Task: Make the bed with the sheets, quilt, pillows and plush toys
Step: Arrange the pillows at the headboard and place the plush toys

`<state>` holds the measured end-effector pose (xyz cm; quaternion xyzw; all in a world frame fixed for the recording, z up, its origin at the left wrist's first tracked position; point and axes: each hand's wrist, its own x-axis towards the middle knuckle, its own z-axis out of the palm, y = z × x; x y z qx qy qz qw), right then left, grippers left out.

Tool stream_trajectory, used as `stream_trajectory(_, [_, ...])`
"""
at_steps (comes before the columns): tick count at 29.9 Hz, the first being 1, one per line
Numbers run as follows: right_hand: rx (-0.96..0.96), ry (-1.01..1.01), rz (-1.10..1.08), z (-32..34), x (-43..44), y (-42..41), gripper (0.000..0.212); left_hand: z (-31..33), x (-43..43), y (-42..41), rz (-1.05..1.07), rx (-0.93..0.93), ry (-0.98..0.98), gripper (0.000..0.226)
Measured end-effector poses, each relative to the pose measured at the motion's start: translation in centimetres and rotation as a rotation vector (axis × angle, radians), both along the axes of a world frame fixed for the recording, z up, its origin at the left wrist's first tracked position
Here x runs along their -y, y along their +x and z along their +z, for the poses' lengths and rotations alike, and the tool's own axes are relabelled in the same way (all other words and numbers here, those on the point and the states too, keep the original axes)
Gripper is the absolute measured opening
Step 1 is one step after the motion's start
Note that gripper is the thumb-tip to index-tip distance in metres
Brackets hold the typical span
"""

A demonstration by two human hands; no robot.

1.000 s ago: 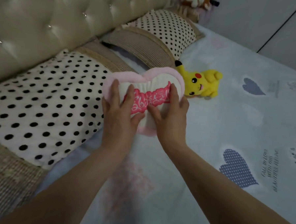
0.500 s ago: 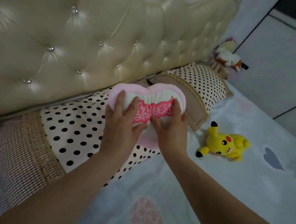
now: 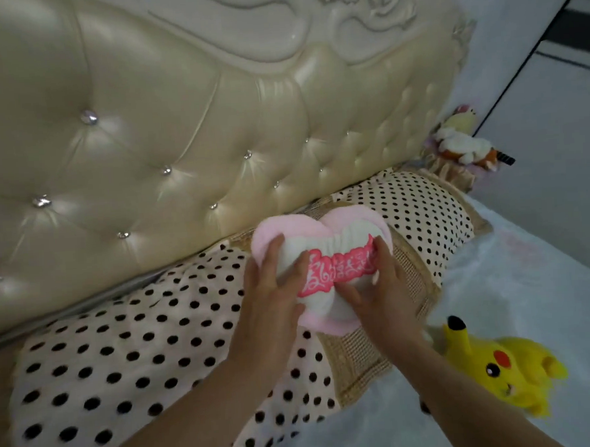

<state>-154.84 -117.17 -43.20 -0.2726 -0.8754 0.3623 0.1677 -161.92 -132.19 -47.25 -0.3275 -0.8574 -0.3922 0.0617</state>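
Both hands are on the heart cushion (image 3: pixel 339 251). The left hand (image 3: pixel 270 303) lies flat, fingers spread over its left lobe, and the right hand (image 3: pixel 376 297) curls round its right side. White with a pink rim and a ruffled pink lettered band, it leans where the near polka-dot pillow (image 3: pixel 123 362) meets the far polka-dot pillow (image 3: pixel 419 210), under the tufted headboard (image 3: pixel 179 127). Bare sheet (image 3: pixel 512 280) opens rightward, and a yellow plush (image 3: pixel 510 376) lies near the right wrist.
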Motion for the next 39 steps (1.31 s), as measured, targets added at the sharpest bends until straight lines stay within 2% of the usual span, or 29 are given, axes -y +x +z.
stream_trajectory(2, [-0.018, -0.054, 0.053, -1.9, -2.4, -2.8, 0.094, -1.6, -2.2, -3.1, 0.019, -0.049, 0.036, 0.078])
stream_trajectory(6, [-0.057, 0.002, 0.058, -6.7, -9.0, -7.0, 0.094, -5.6, -8.8, -6.4, 0.069, -0.108, 0.056, 0.076])
stream_trajectory(8, [-0.090, 0.005, 0.081, -7.1, -10.9, -9.4, 0.093, -6.1, -10.2, -8.0, 0.078, -0.139, 0.095, 0.075])
stream_trajectory(12, [-0.137, 0.141, 0.089, -8.1, -13.8, -15.9, 0.087, -7.2, -12.7, -13.6, 0.124, -0.204, 0.057, 0.074])
stream_trajectory(13, [-0.082, 0.169, 0.115, -9.3, -14.1, -17.5, 0.086, -8.1, -13.3, -14.7, 0.108, -0.199, -0.030, 0.069])
stream_trajectory(15, [0.156, 0.181, 0.226, -11.4, -14.0, -19.8, 0.090, -9.2, -14.3, -16.4, 0.052, -0.148, -0.273, 0.060])
stream_trajectory(17, [0.363, 0.085, 0.271, -14.1, -13.9, -20.9, 0.095, -10.3, -14.9, -17.1, 0.011, -0.083, -0.456, 0.060])
stream_trajectory(19, [0.396, 0.057, 0.277, -16.1, -14.1, -21.3, 0.093, -10.9, -14.9, -17.3, 0.014, -0.102, -0.502, 0.057])
stream_trajectory(23, [0.330, 0.105, 0.287, -16.8, -15.0, -21.1, 0.094, -11.3, -14.4, -17.8, 0.016, -0.129, -0.523, 0.054])
stream_trajectory(31, [0.100, -0.064, 0.263, -15.9, -14.0, -17.0, 0.091, -10.5, -15.4, -15.7, -0.030, -0.134, -0.525, 0.058])
stream_trajectory(34, [-0.018, -0.043, 0.251, -16.0, -14.0, -14.7, 0.087, -10.1, -16.6, -14.5, -0.048, -0.116, -0.470, 0.065])
stream_trajectory(39, [0.017, 0.030, 0.270, -12.8, -14.6, -9.5, 0.079, -7.9, -19.7, -10.9, -0.124, -0.035, -0.379, 0.077])
